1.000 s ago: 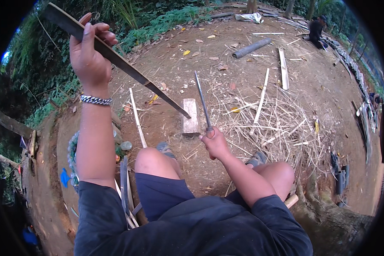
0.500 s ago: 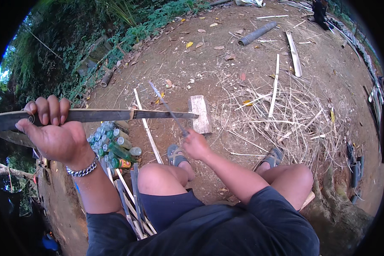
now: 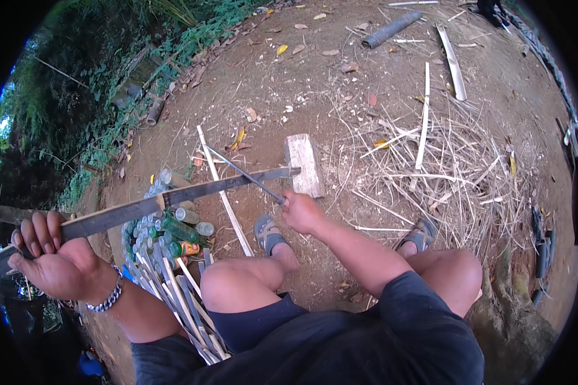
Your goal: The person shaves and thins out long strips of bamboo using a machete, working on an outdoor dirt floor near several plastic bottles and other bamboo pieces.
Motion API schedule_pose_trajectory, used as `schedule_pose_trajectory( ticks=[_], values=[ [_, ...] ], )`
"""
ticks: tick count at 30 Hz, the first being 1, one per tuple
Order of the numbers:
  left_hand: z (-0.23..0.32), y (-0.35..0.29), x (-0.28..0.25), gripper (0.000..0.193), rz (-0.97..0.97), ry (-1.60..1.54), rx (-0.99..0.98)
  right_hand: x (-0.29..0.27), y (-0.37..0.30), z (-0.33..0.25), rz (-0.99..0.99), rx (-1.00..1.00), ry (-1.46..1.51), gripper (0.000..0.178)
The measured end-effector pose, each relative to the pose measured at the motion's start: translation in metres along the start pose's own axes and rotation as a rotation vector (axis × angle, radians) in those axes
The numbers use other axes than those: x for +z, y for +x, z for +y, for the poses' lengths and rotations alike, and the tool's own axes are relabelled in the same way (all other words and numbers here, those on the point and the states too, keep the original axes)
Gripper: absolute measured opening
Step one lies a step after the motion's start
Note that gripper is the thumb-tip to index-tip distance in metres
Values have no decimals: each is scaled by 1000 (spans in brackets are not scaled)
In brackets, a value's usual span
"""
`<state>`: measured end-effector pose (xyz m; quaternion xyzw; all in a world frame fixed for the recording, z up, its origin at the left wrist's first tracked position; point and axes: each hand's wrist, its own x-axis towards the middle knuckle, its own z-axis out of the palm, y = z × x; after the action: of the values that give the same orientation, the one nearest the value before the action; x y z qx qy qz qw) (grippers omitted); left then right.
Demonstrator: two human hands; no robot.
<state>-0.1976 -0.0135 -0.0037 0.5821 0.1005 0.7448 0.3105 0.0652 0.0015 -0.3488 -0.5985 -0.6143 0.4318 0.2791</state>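
Note:
My left hand (image 3: 64, 260), with a chain bracelet at its wrist, is closed round the near end of a long dark bamboo strip (image 3: 125, 213). The strip slants across to the pale wooden block (image 3: 306, 160) on the ground, where its far tip appears to rest. In my right hand (image 3: 302, 213) is the handle of a long, thin-bladed knife (image 3: 241, 171). Its blade points up and left, crossing over the strip in this view; whether the two touch I cannot tell.
Glass bottles (image 3: 176, 224) lie piled beside my left knee, with a bundle of split bamboo strips (image 3: 186, 301) below. Bamboo shavings (image 3: 449, 160) cover the ground at right. A bamboo tube (image 3: 392, 29) and a split piece (image 3: 453, 64) lie farther off. Tree roots (image 3: 510, 301) show at lower right.
My left hand has moved down and left, so the bamboo strip now tilts upward toward the block. The knife has come down and left, its blade now lying flatter across the strip.

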Motion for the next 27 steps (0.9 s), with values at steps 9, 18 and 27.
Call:
schedule_pose_trajectory(
  ticks=[9, 18, 27],
  values=[
    [21, 0, -5, 23, -99, -14, -31, -12, -17, -39, -162, 110, 59, 23],
    [29, -18, 8, 32, -98, 41, -7, -14, -39, -61, -140, -245, 16, 18],
    [16, -14, 13, 24, -80, 12, 24, -3, -14, 28, -72, 99, 3, 22]
  ],
)
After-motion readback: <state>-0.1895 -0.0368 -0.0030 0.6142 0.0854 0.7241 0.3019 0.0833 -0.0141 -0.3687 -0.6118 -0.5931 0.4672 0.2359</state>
